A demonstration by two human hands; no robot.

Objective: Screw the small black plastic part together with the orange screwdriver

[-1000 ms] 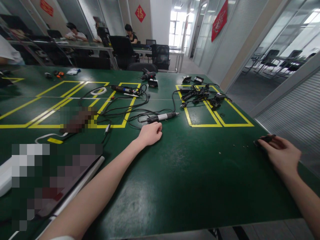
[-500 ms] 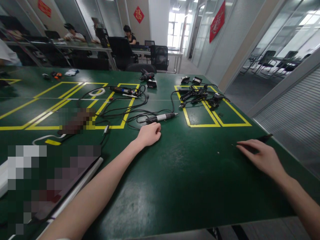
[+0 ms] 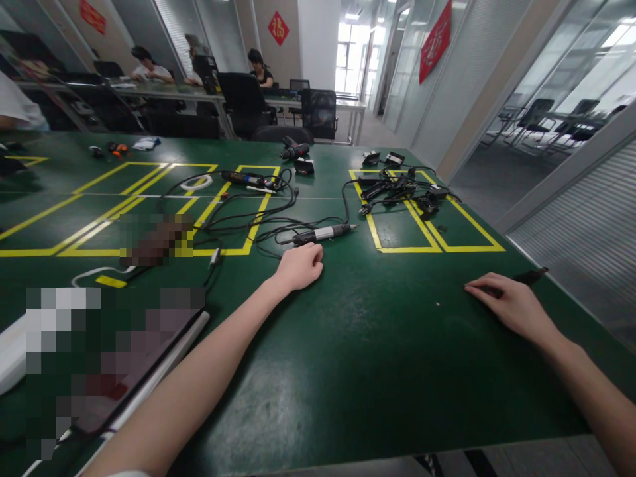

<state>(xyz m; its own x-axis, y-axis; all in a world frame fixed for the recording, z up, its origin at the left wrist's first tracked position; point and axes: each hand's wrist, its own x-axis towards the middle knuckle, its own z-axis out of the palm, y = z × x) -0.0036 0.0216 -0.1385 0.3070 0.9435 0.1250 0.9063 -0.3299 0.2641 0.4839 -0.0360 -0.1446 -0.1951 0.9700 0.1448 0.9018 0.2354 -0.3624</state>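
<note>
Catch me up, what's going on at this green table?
A person has both hands at the green table. The right hand is low over the right side, thumb and fingertips close together; anything in that grip is too small to make out. A dark object lies just beyond it. The left hand is curled on the table, right by a silver-and-black pen-shaped tool; contact is unclear. Black cabled parts lie piled across the yellow tape farther back.

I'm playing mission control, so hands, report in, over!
Left hand curled beside silver-black tool. Right hand: fingers pinched, dark piece beyond. Cables behind tool.
</note>
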